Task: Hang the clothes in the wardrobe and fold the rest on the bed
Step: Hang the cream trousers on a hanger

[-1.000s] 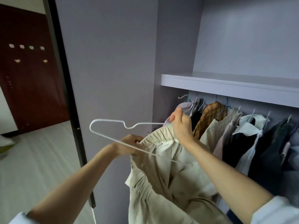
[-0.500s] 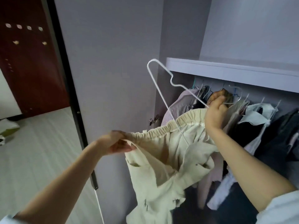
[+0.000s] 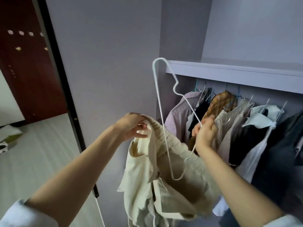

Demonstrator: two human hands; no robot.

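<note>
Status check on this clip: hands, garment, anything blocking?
Left hand grips cream garment at its waistband. Right hand holds white wire hanger, tilted on end. Hanging clothes crowd the space under the shelf.

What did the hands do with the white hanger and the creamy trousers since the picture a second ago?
The white hanger swung from lying flat to standing on end. The left hand let go of it and now grips only the waistband of the cream trousers, pulling it leftward. The right hand shifted right toward the hanging clothes and holds the hanger. The trousers are not yet hung; the shelf and clothes stayed put.
</note>
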